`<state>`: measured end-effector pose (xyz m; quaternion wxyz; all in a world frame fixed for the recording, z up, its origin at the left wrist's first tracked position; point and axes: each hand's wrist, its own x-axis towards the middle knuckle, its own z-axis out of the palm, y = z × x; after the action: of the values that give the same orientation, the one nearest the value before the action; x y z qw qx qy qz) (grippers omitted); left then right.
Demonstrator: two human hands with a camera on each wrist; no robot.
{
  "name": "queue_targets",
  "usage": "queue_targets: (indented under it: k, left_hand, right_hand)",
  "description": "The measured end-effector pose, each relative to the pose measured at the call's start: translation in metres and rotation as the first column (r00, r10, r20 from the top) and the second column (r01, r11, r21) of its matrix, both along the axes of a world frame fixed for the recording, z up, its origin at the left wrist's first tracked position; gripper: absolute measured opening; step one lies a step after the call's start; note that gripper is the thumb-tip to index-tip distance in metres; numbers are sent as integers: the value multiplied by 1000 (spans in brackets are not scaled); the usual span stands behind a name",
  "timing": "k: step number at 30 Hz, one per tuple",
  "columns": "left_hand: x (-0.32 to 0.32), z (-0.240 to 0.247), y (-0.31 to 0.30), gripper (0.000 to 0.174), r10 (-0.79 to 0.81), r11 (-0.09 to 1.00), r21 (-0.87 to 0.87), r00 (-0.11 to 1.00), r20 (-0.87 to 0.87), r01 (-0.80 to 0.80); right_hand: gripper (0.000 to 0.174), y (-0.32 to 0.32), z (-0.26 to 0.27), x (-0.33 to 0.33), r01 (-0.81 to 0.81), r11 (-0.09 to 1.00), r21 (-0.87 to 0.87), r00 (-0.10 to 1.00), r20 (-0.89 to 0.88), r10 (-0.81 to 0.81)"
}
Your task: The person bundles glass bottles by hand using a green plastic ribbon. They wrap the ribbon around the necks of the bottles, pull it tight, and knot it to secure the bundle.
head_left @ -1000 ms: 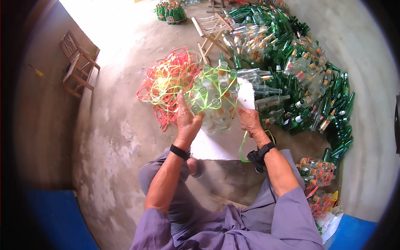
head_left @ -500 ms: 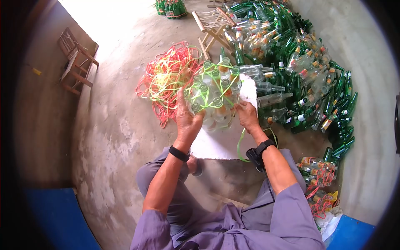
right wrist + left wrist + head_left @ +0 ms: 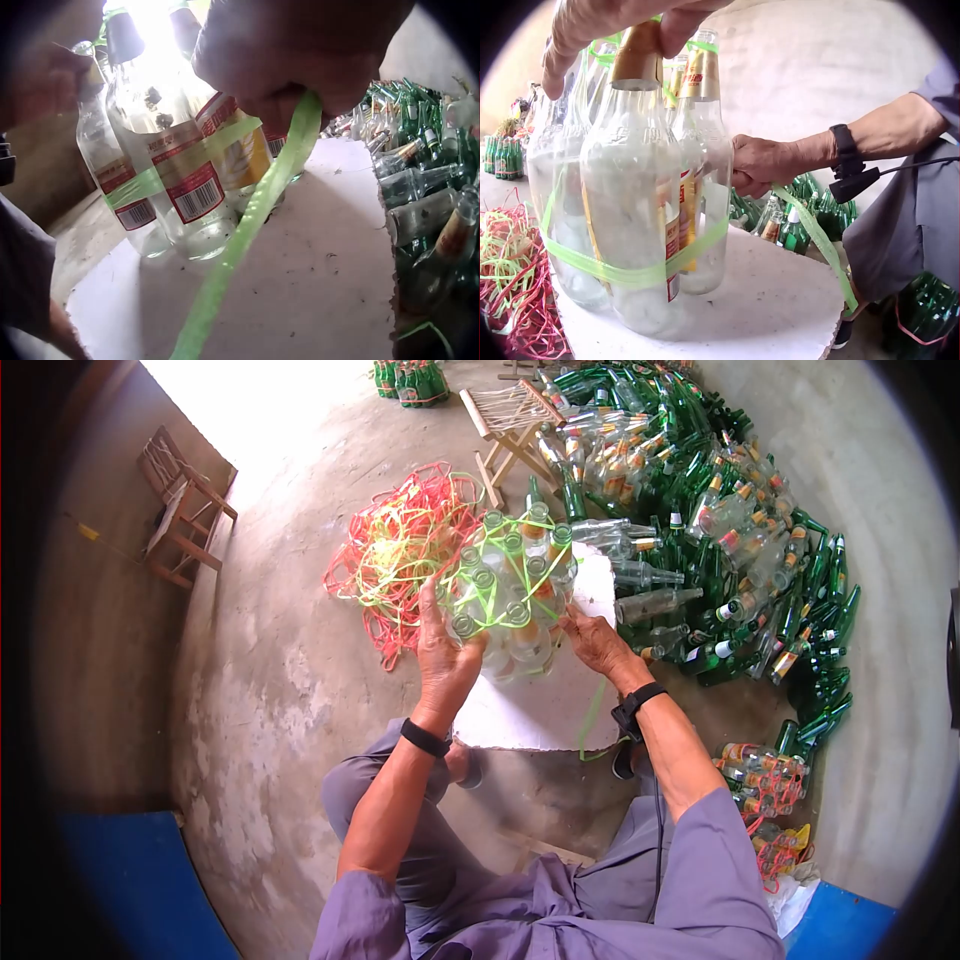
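Observation:
A bundle of clear glass bottles (image 3: 497, 647) stands on a white board (image 3: 530, 715). Light green plastic strap laces across their necks, and a flat green band (image 3: 622, 271) circles their bodies. My left hand (image 3: 447, 665) is at the bundle's near left, its fingers and thumb around a gold-foiled bottle neck (image 3: 639, 56) in the left wrist view. At the right side, my right hand (image 3: 605, 647) grips the green strap (image 3: 255, 217) close against the bottles. The strap's loose tail hangs down past the board's edge.
A tangle of red and green straps (image 3: 400, 560) lies left of the board. Loose green and clear bottles (image 3: 720, 550) pile up along the right wall. A folding stool (image 3: 510, 425) stands beyond, a wooden chair (image 3: 185, 510) at far left. Strapped bottles (image 3: 765, 775) sit at right.
My right hand has shifted slightly and its wrist has turned, moving the strap's tail. The left hand keeps its place at the bottles, which stay nearly still.

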<state>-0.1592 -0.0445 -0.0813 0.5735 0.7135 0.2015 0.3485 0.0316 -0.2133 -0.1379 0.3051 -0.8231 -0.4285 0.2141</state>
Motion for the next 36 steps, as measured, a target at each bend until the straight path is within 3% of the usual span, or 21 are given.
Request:
queue_targets:
  k: [1, 3, 6, 7, 9, 12, 16, 18, 19, 22, 23, 25, 27, 28, 30, 31, 34, 36]
  left_hand:
    - [0, -1, 0, 100, 0, 1000, 2, 1000, 0, 0]
    - [0, -3, 2, 100, 24, 993, 119, 1000, -13, -22]
    - [-2, -5, 4, 98, 37, 984, 175, 996, -85, -22]
    - [-3, -3, 4, 98, 38, 984, 179, 996, -85, -23]
    - [-4, 3, 1, 96, 141, 923, 380, 973, -184, -62]
    - [-5, 19, -7, 95, 200, 904, 424, 933, -298, -58]
    - [-2, 13, -9, 94, 190, 924, 372, 953, -236, -92]
    - [-4, 22, -16, 89, 396, 830, 527, 858, -326, -183]
    - [-6, 27, -20, 89, 395, 829, 529, 860, -323, -182]
    - [-12, 62, -36, 75, 504, 538, 816, 857, -110, -211]
    - [-11, 69, -40, 75, 503, 534, 819, 858, -106, -211]
    - [-9, 75, -46, 69, 231, 508, 852, 973, 7, -126]
    - [2, 75, -60, 62, 45, 572, 819, 996, -83, 43]
    - [10, 73, -66, 62, 47, 575, 817, 996, -79, 38]
    - [28, 64, -73, 56, -87, 512, 822, 967, -239, 250]
    - [36, 59, -74, 56, -87, 515, 821, 968, -236, 246]
    - [57, 46, -78, 47, -53, 388, 865, 944, -325, 319]
    - [65, 35, -78, 37, -67, 423, 817, 913, -402, 391]
  right_hand:
    - [55, -1, -1, -1, 0, 1000, 2, 1000, 0, 0]
    - [45, -3, -1, -9, 37, 980, 196, 999, 22, -42]
    - [35, -6, -2, -18, 105, 959, 263, 994, -45, -97]
    - [35, -8, 0, -18, 104, 958, 266, 994, -45, -96]
    - [26, -16, 8, -17, 167, 976, 143, 986, 0, -169]
    - [28, -27, 18, -15, 106, 963, 247, 989, 75, -128]
    - [28, -35, 31, -13, 97, 973, 210, 980, 151, -130]
    - [29, -39, 41, -13, 85, 974, 210, 987, 116, -112]
    - [29, -40, 40, -13, 88, 973, 214, 986, 119, -115]
    - [31, -42, 39, -15, 96, 949, 300, 993, 40, -113]
    - [31, -43, 41, -15, 97, 940, 328, 994, 17, -108]
    - [31, -45, 46, -17, 99, 929, 357, 995, -7, -103]
    - [29, -47, 53, -18, 115, 935, 335, 993, -7, -119]
    - [29, -48, 57, -19, 111, 937, 332, 993, -2, -117]
    - [27, -49, 61, -22, 123, 911, 393, 991, -91, -94]
    - [27, -50, 60, -22, 120, 913, 390, 992, -88, -93]
    - [27, -52, 58, -16, 108, 940, 324, 987, -146, -63]
    - [28, -51, 58, -12, 128, 908, 399, 977, -210, -46]
